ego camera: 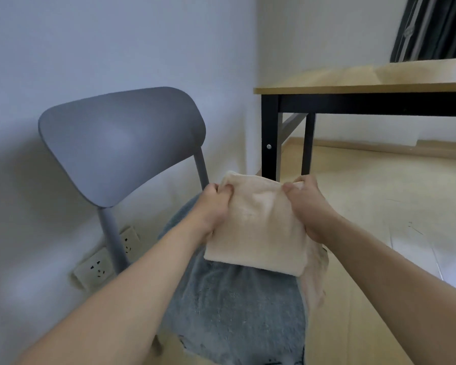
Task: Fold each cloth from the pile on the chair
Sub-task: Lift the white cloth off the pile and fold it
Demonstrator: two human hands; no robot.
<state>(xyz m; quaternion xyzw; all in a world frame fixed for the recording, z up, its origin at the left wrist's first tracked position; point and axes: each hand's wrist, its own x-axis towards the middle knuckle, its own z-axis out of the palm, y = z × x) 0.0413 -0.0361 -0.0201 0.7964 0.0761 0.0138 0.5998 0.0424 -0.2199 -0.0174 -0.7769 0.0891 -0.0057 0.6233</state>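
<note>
Behind and left of the left hand (213, 206) stands the grey chair (121, 143). That hand pinches the left edge of a folded cream cloth (258, 227), held up between both hands above a grey cloth (232, 306) spread on the seat. The right hand (309, 206) grips the cloth's right edge. Beyond it stands the counter (353, 83).

No text, label, brand, number or sign can be read on anything anywhere in this head view.
</note>
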